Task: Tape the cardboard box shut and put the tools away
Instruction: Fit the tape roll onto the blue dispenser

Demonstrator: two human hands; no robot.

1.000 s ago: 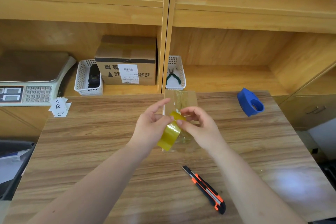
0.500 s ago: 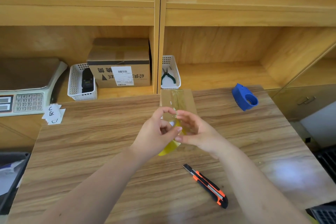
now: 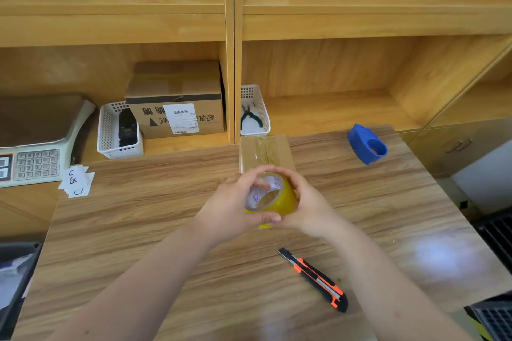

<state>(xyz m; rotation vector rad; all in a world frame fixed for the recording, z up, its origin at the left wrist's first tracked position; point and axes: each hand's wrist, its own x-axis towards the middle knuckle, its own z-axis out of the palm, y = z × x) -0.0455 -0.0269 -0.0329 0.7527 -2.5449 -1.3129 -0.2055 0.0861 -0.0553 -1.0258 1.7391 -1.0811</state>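
A yellow roll of tape (image 3: pixel 279 199) is held above the table's middle, its open core facing up toward me. My left hand (image 3: pixel 231 207) cups its left side and my right hand (image 3: pixel 307 206) its right side, thumbs meeting under the roll. Just behind the hands lies a small flat cardboard box (image 3: pixel 266 151) with a strip of clear tape along its top. An orange and black utility knife (image 3: pixel 315 279) lies on the wooden table (image 3: pixel 138 230) to the near right. A blue tape dispenser (image 3: pixel 365 144) rests at the far right of the table.
Shelves behind hold a labelled cardboard carton (image 3: pixel 177 102), a white basket (image 3: pixel 110 130) with a black device, a white basket with green pliers (image 3: pixel 249 116), and a scale (image 3: pixel 36 141) at left. Paper slips (image 3: pixel 76 180) lie at the table's far left corner.
The roll has been turned from edge-on to core-up, and both hands have closed around its sides. The camera has tilted slightly upward.
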